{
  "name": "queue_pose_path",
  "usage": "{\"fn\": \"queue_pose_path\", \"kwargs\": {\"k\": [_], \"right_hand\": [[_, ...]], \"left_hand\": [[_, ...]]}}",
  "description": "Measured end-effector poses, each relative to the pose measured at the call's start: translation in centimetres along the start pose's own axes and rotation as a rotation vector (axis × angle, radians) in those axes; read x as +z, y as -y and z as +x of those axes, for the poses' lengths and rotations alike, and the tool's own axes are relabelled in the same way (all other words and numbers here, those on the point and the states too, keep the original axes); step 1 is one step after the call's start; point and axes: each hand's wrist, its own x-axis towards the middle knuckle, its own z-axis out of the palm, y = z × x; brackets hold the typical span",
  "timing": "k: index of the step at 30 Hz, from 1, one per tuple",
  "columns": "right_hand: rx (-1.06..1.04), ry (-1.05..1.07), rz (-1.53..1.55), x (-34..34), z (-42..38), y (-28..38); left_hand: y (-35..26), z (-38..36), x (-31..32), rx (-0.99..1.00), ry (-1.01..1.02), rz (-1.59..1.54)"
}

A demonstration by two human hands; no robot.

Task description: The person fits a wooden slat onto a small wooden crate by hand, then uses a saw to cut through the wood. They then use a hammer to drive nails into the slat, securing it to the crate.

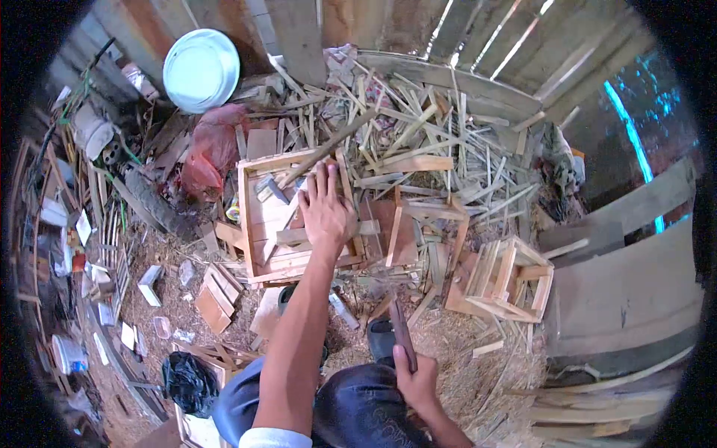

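My left hand [326, 209] reaches over a shallow wooden box [248, 224], its back up and fingers stretched forward. The fingertips lie right at a long dark stick [336, 142] that crosses the box's far edge. Inside the box sit a grey block-like piece [270, 189] and a pale wood strip [280, 233]. Low on the right, my right hand [420, 381] is closed around a dark brown, flat wooden piece [402, 328], which points up and forward. What its far end is does not show clearly.
A small wooden frame box [511, 280] stands at right. Wood offcuts [418, 142] pile up behind, against the plank wall. A pale blue basin [202, 71] leans at the back left, near a red plastic bag [213, 153]. A black bag [190, 382] lies by my knee.
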Motion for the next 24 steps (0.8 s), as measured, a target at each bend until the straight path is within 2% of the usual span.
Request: {"fn": "queue_pose_path", "kwargs": {"k": [1, 3, 5, 6, 9, 10, 12, 14, 17, 19, 20, 22, 24], "right_hand": [[-0.006, 0.016, -0.006, 0.2, 1.0, -0.2], [0.171, 0.169, -0.168, 1.7, 4.6, -0.4], [0.144, 0.188, -0.135, 3.1, 7.5, -1.4], [0.169, 0.189, -0.117, 3.4, 7.4, -1.5], [0.207, 0.166, -0.099, -1.0, -0.3, -0.7], [-0.046, -0.007, 0.038, -0.6, 1.3, 4.2], [0.227, 0.204, -0.115, 0.3, 1.8, 0.2], [0.067, 0.186, -0.107, 3.8, 8.3, -1.5], [0.155, 0.154, -0.069, 3.3, 6.3, -0.2], [0.221, 0.159, -0.078, -0.1, 0.8, -0.1], [0.164, 0.077, -0.056, -0.5, -1.0, -0.4], [0.268, 0.139, -0.096, 0.7, 0.8, -1.9], [0.103, 0.169, -0.089, 3.6, 8.0, -3.2]], "left_hand": [[0.1, 0.3, -0.2, 0.001, -0.018, 0.009], [0.1, 0.0, 0.3, 0.029, -0.036, 0.009], [0.2, 0.1, 0.4, 0.045, -0.068, -0.008], [0.2, -0.2, 0.6, 0.048, -0.059, -0.002], [0.1, 0.0, 0.4, 0.052, -0.099, -0.013], [0.2, 0.1, 0.6, 0.035, -0.095, -0.021], [0.3, 0.0, 0.9, 0.039, -0.093, -0.014], [0.1, -0.2, 0.7, 0.039, -0.109, -0.041], [0.1, 0.0, 0.2, 0.043, -0.074, -0.031], [0.1, 0.0, 0.2, 0.032, -0.074, -0.009], [0.3, 0.1, 0.7, 0.034, -0.091, -0.016], [0.2, 0.0, 0.3, 0.034, -0.09, -0.011], [0.2, 0.0, 0.8, 0.045, -0.115, -0.043]]}}
